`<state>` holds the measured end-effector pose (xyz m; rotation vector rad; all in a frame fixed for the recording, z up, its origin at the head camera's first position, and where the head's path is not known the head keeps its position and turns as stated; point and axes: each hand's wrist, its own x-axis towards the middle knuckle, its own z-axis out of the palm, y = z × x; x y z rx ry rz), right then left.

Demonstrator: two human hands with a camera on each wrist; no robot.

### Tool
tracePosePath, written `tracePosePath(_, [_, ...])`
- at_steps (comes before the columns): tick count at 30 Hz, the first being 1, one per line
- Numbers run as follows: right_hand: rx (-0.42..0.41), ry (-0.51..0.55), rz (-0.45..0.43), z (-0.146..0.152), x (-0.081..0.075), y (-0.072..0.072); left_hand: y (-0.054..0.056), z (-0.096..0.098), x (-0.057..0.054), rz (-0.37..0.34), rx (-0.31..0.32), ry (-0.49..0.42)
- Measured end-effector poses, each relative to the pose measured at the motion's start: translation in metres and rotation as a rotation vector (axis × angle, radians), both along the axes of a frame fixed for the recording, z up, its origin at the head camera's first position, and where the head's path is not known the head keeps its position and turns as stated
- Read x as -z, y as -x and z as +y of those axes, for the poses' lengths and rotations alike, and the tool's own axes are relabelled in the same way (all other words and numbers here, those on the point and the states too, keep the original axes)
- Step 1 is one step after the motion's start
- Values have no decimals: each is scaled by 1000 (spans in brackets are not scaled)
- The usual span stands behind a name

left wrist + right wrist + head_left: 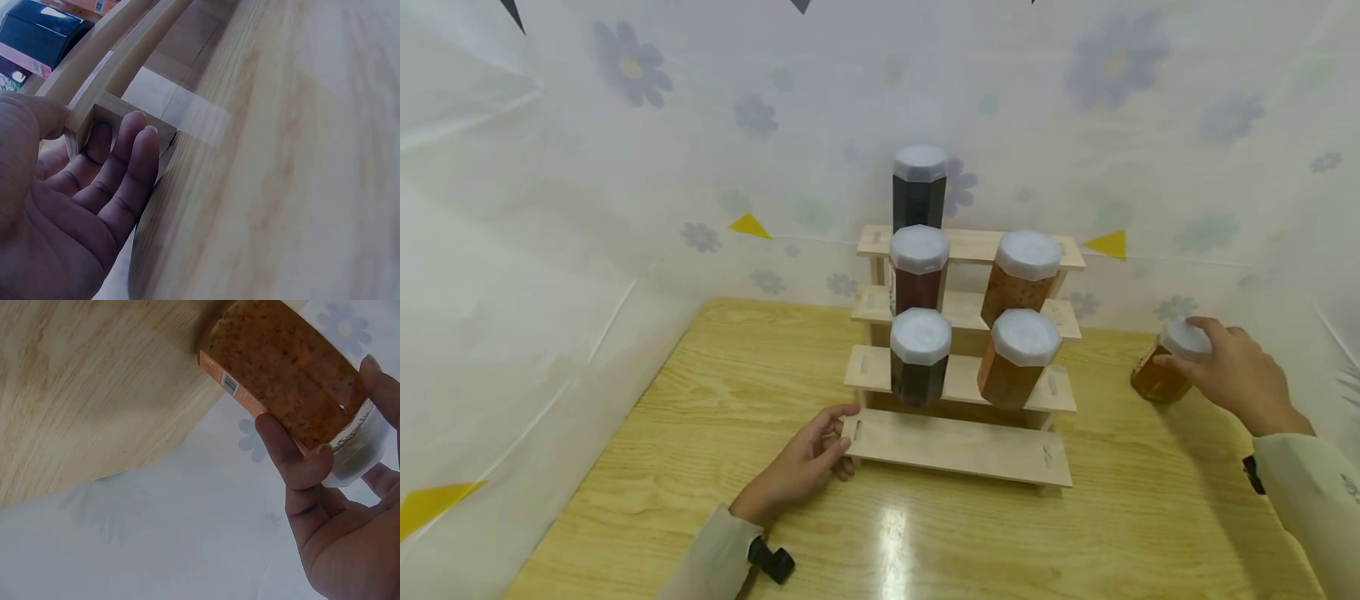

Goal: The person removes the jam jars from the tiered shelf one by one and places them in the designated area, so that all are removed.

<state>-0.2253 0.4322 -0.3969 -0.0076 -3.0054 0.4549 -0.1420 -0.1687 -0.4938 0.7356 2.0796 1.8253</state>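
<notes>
A stepped wooden rack [958, 446] stands mid-table with several white-lidded jars on its upper steps. My left hand [805, 462] pinches the left end of its lowest step, thumb on one side and fingers curled at the other; in the left wrist view the fingers [128, 162] bend round the step's end [112, 106]. Right of the rack, my right hand [1243, 371] grips an amber jar [1157, 375] around its white lid. The right wrist view shows that jar's [281, 369] speckled orange-brown contents and an orange label with a barcode.
On the rack are a black jar [919, 200] at the top, a dark red jar [919, 287], a speckled orange jar [1011, 292], a dark jar [917, 379] and an orange jar [1011, 379]. A flower-printed white sheet [820, 125] walls the table's [715, 392] back and sides.
</notes>
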Motion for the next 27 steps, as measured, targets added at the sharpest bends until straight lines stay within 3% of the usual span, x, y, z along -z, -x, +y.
tracePosePath(5, [27,-2,-15,3,1,-1,-1,0,-2,-22,-8,14])
tracePosePath(11, [1,20,-16,6,2,-2,-3,1,-5,-75,-11,11])
tracePosePath(27, [37,21,1,7,7,-4,-4,0,-8,-91,-12,22])
